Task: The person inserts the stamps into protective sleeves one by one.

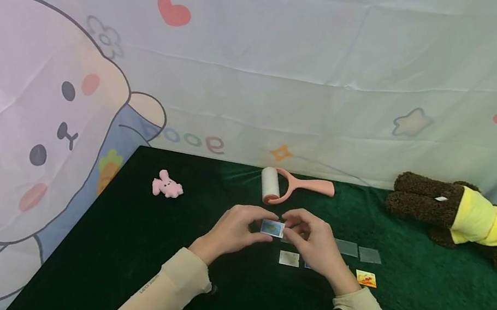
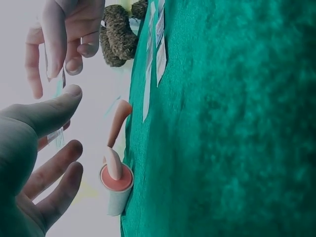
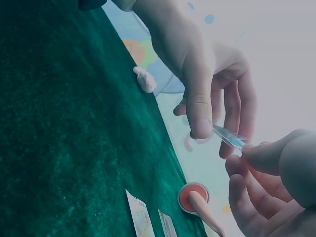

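Both hands hold a small blue picture stamp (image 1: 272, 228) with a pale border above the dark green cloth. My left hand (image 1: 238, 228) pinches its left edge between thumb and fingers, while my right hand (image 1: 315, 244) pinches the right edge. Seen edge-on in the right wrist view, the stamp (image 3: 229, 137) looks glossy, with clear film about it. Below the hands lie a pale stamp (image 1: 289, 258) and a yellow-and-red stamp (image 1: 366, 278). Another piece is mostly hidden by the right hand. Clear flat sleeves (image 1: 369, 255) lie in a row behind them.
A pink-handled lint roller (image 1: 271, 184) lies behind the hands near the cloth's far edge. A small pink plush toy (image 1: 167, 185) sits at left. At right lies a brown teddy bear (image 1: 425, 200) in a yellow top. A printed curtain (image 1: 259, 96) hangs behind.
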The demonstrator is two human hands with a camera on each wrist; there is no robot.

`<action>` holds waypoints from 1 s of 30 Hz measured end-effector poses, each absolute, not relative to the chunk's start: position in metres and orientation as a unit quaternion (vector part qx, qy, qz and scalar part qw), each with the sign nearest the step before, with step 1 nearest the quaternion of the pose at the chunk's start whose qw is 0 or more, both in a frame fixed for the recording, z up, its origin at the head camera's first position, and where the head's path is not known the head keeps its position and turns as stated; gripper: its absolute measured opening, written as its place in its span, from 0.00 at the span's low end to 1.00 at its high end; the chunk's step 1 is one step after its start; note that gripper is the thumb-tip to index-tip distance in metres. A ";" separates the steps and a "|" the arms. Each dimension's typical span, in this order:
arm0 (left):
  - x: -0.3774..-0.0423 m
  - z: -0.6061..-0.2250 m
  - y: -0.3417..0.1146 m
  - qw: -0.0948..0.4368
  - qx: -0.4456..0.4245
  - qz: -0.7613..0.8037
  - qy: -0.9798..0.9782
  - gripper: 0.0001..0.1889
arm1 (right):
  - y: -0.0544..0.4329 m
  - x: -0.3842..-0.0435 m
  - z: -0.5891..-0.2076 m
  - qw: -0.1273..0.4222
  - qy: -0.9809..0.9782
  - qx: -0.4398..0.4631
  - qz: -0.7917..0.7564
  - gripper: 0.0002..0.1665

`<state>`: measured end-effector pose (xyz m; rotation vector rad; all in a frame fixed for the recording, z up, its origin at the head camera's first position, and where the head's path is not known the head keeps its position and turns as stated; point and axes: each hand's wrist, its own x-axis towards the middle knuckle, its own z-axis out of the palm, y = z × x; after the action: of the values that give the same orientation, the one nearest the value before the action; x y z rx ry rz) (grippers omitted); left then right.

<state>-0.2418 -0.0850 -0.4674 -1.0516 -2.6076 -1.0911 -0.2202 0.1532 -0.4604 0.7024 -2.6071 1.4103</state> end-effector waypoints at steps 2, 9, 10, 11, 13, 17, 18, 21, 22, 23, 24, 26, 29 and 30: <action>-0.241 -0.466 -0.084 0.061 -0.349 -0.357 -0.864 0.22 | 0.153 -0.220 -0.460 0.046 -0.855 0.232 0.462 0.16; -0.239 -0.464 -0.082 0.064 -0.349 -0.337 -0.872 0.22 | 0.152 -0.221 -0.460 0.035 -0.853 0.233 0.466 0.17; -0.239 -0.464 -0.081 0.066 -0.350 -0.335 -0.872 0.22 | 0.152 -0.221 -0.460 0.035 -0.852 0.234 0.467 0.17; -0.239 -0.464 -0.081 0.068 -0.351 -0.335 -0.872 0.22 | 0.152 -0.221 -0.460 0.035 -0.852 0.234 0.467 0.17; -0.239 -0.465 -0.081 0.071 -0.352 -0.333 -0.872 0.22 | 0.151 -0.221 -0.459 0.036 -0.851 0.235 0.468 0.17; -0.238 -0.465 -0.080 0.068 -0.349 -0.333 -0.873 0.22 | 0.151 -0.221 -0.460 0.039 -0.851 0.236 0.468 0.16; -0.238 -0.466 -0.080 0.066 -0.348 -0.335 -0.873 0.22 | 0.151 -0.221 -0.460 0.039 -0.851 0.235 0.468 0.16; -0.238 -0.467 -0.080 0.060 -0.346 -0.346 -0.870 0.22 | 0.151 -0.220 -0.459 0.037 -0.852 0.234 0.466 0.16; -0.239 -0.467 -0.081 0.058 -0.345 -0.350 -0.869 0.21 | 0.150 -0.220 -0.458 0.035 -0.852 0.234 0.466 0.16; -0.239 -0.467 -0.081 0.057 -0.343 -0.353 -0.868 0.20 | 0.150 -0.220 -0.458 0.034 -0.853 0.234 0.466 0.15; -0.239 -0.468 -0.081 0.056 -0.341 -0.356 -0.868 0.19 | 0.150 -0.220 -0.458 0.032 -0.853 0.234 0.466 0.15; -0.240 -0.468 -0.081 0.053 -0.335 -0.366 -0.867 0.15 | 0.150 -0.220 -0.458 0.030 -0.852 0.235 0.466 0.15; -0.241 -0.467 -0.082 0.048 -0.325 -0.380 -0.865 0.10 | 0.149 -0.221 -0.458 0.027 -0.851 0.236 0.468 0.15; -0.241 -0.466 -0.082 0.045 -0.321 -0.386 -0.864 0.09 | 0.149 -0.221 -0.458 0.027 -0.851 0.236 0.468 0.15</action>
<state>-0.2410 -0.0823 -0.4665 -0.9817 -2.6391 -1.1783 -0.2212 0.1492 -0.4577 0.7297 -2.6294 1.4448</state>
